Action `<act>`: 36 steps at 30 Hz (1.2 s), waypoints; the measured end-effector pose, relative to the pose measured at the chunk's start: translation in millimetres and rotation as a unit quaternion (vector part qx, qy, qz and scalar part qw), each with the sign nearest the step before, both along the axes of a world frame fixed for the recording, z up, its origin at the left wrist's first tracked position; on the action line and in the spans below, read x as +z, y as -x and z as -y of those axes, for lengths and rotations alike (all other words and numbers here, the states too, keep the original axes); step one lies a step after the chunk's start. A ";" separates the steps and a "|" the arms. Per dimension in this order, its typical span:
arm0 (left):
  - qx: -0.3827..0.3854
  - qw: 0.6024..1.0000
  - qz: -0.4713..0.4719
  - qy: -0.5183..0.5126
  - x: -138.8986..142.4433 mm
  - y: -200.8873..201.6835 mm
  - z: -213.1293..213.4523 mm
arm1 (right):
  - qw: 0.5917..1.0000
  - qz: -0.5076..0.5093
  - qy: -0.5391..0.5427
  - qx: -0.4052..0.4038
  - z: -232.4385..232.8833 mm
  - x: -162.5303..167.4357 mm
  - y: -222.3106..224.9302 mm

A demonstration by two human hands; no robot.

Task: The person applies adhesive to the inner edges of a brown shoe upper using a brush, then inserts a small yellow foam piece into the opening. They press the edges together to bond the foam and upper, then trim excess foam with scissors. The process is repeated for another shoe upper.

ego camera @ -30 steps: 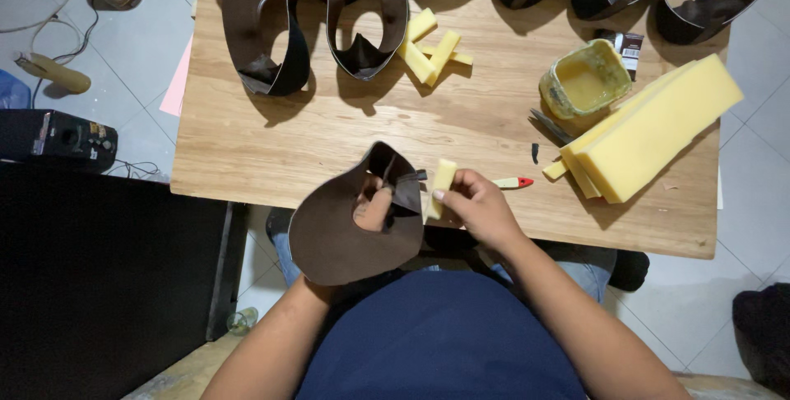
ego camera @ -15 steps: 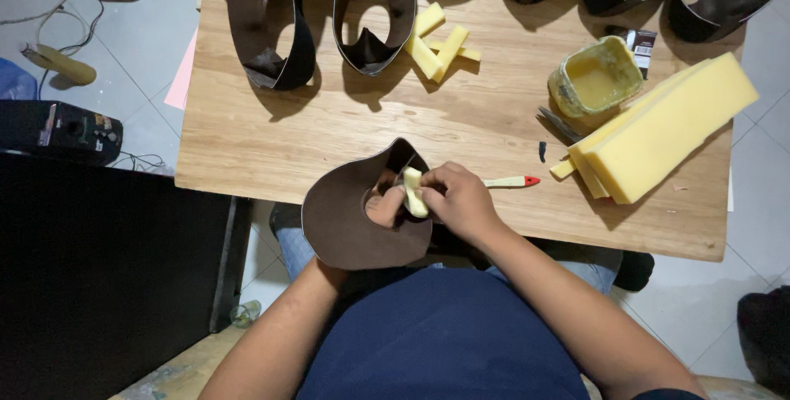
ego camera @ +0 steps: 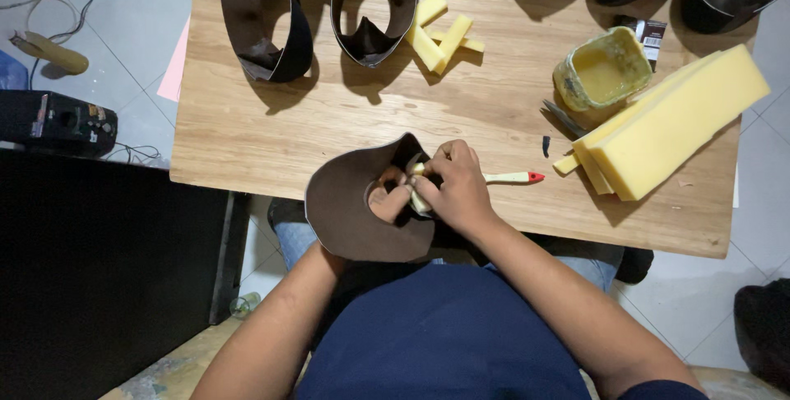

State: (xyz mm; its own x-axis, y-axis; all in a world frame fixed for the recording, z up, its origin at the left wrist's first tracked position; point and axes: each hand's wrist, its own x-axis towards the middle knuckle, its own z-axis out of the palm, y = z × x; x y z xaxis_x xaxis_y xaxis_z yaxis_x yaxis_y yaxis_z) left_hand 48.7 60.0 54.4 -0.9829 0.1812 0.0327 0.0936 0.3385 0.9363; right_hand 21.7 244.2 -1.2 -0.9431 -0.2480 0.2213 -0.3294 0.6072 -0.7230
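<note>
A curved dark brown leather shoe upper point(ego camera: 362, 206) sits at the near edge of the light wooden table point(ego camera: 271, 132), held between both hands. The left hand point(ego camera: 388, 201) grips it from underneath, fingers showing through its opening. The right hand point(ego camera: 455, 186) presses a small yellow foam strip point(ego camera: 417, 200) against the upper's inner side, touching the left fingers. Just right lies a pale-handled brush with a red tip point(ego camera: 512, 178). Farther right are a big yellow foam block point(ego camera: 675, 124) and a glue-smeared open tub point(ego camera: 602, 75); more brown uppers point(ego camera: 271, 17) line the far edge.
</note>
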 end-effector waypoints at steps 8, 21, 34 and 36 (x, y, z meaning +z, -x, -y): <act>-0.047 0.999 -0.021 -0.004 -13.8 2.0 -0.9 | 0.991 -0.055 -0.124 0.011 4.6 5.0 4.5; 0.144 0.938 0.213 -0.231 -124.2 24.4 35.1 | 0.967 0.009 -0.252 0.031 -64.6 28.0 21.0; 0.048 0.985 0.091 -0.137 -112.4 24.0 10.4 | 0.963 0.020 -0.164 -0.213 -106.0 -9.7 38.8; 0.052 0.998 0.020 -0.006 -95.5 25.5 8.9 | 0.959 0.022 -0.160 -0.232 -103.7 -11.2 46.0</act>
